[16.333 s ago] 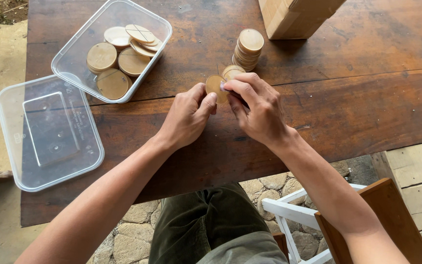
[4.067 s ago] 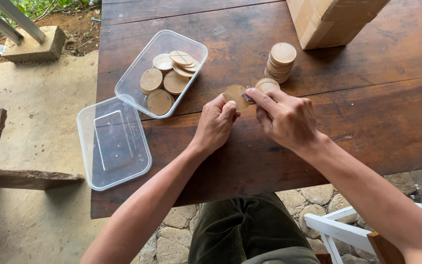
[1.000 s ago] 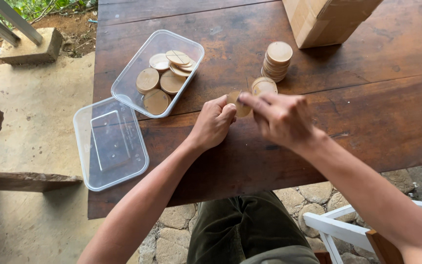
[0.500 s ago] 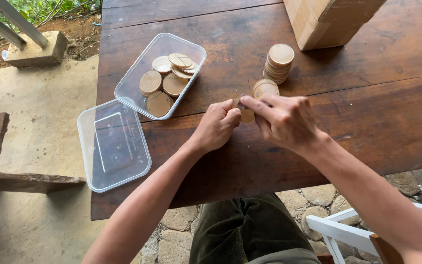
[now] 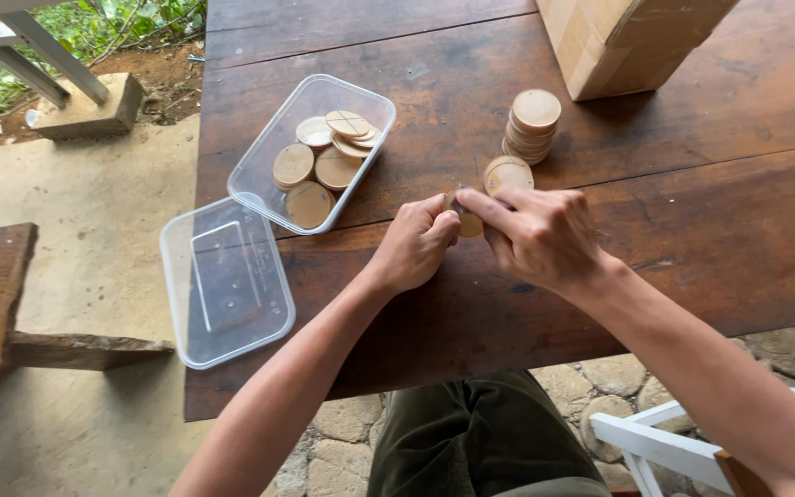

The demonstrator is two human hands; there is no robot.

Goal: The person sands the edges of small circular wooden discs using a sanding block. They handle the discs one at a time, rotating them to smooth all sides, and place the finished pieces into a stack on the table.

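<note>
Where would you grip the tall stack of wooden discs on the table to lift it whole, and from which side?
Judging by its pose, take the tall stack of wooden discs by its round side walls, low down, fingers on opposite sides, coming from above. It stands upright with nothing on top. The cardboard box crowds its far right side and a shorter pile its near side, so pinch left to right.

round wooden disc (image 5: 469,224), pinched between fingertips, mostly hidden
</note>
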